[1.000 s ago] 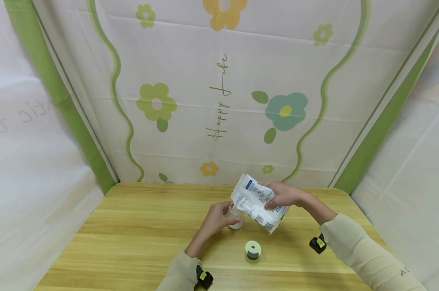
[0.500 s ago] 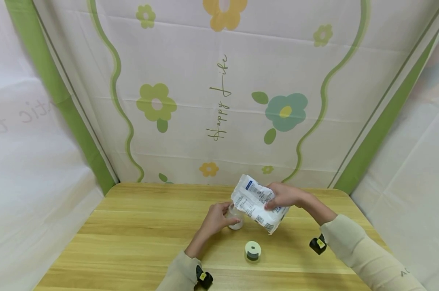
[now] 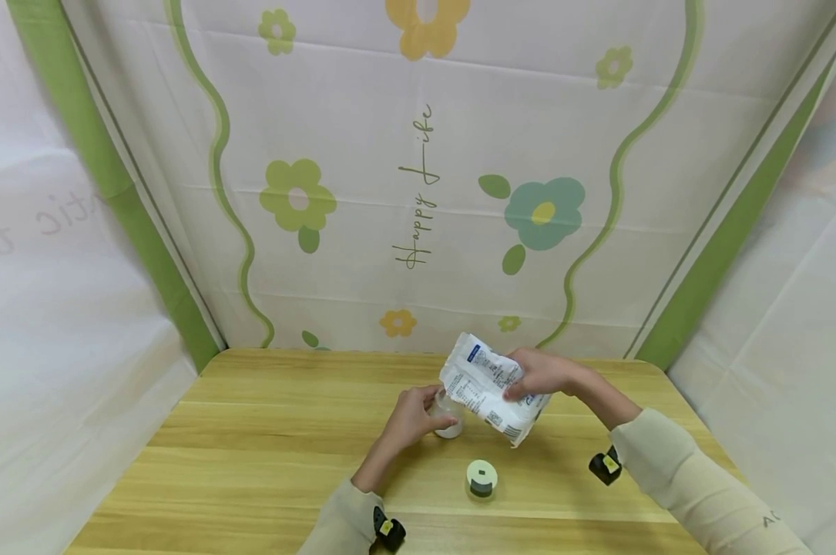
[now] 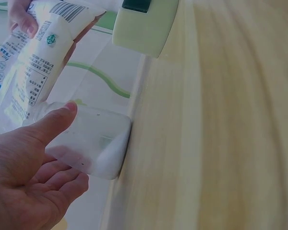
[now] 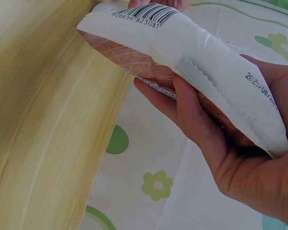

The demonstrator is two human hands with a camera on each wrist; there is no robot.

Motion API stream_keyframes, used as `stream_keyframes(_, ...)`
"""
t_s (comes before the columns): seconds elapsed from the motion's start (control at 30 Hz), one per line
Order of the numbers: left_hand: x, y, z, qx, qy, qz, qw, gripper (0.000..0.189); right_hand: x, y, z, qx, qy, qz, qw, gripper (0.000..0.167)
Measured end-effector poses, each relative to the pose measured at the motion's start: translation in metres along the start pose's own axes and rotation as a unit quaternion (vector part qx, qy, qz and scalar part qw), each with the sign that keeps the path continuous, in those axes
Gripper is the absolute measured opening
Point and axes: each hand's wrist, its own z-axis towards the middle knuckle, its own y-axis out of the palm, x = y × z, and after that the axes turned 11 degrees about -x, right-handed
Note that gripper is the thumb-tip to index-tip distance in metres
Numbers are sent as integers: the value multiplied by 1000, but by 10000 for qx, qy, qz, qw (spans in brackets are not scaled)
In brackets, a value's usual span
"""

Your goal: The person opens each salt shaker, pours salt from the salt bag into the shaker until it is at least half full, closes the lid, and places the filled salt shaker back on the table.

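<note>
My right hand [image 3: 548,373] grips a white printed bag [image 3: 478,379], tilted so its open end points down-left over the mouth of a small clear jar [image 3: 449,428]. Thumb and fingers of my left hand [image 3: 407,418] hold that jar upright on the table. In the left wrist view, white powder or fine grains [image 4: 114,154] lie banked in the bottom of the jar, and the bag's end overlaps its mouth. From the right wrist, the bag [image 5: 201,55] shows a barcode and a reddish-brown underside. A pale green lid [image 3: 482,472] with a dark flap rests nearer the front.
The wood-grain table [image 3: 251,447] has rounded back corners. Behind it hangs a white flowered cloth [image 3: 362,270], and further white cloth hangs at both sides with green borders. A black wrist camera [image 3: 605,466] is strapped at each sleeve.
</note>
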Motion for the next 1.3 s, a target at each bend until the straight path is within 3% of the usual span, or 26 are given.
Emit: stream_keyframes(1.3,0,0,0,21,-79,-35,10000,58,1,-1,2,-32,100,-136,9999,29)
